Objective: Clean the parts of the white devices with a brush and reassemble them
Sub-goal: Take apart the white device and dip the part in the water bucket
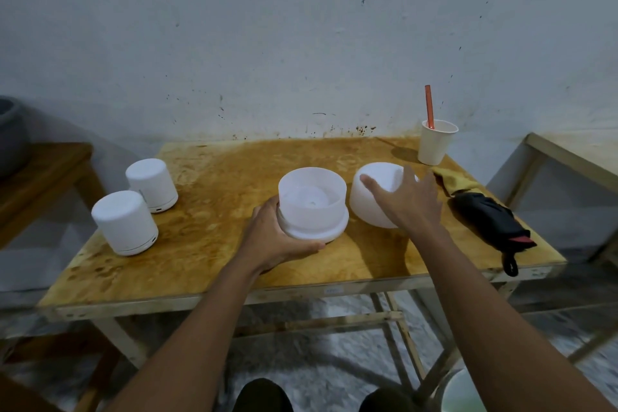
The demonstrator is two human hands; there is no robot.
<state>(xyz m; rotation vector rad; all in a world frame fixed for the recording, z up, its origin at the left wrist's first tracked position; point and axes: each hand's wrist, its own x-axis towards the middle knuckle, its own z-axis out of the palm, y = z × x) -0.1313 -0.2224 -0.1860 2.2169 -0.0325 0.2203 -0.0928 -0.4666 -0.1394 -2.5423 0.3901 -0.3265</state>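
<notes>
An opened white device base (312, 204) with a translucent tank stands mid-table. My left hand (274, 237) grips its lower rim from the near left side. Its white cover (374, 194) stands just to the right. My right hand (406, 201) hovers over the cover with fingers spread; whether it touches the cover is unclear. Two assembled white devices (125, 222) (152, 184) stand at the table's left. The brush's orange handle (429, 107) sticks out of a white paper cup (436, 145) at the back right.
A yellow cloth (451, 179) and a folded black umbrella (491, 221) lie near the right edge of the wooden table (207, 261). A second table (568, 157) stands to the right, and a wooden bench (40, 174) with a grey pot stands to the left. The wall rises directly behind.
</notes>
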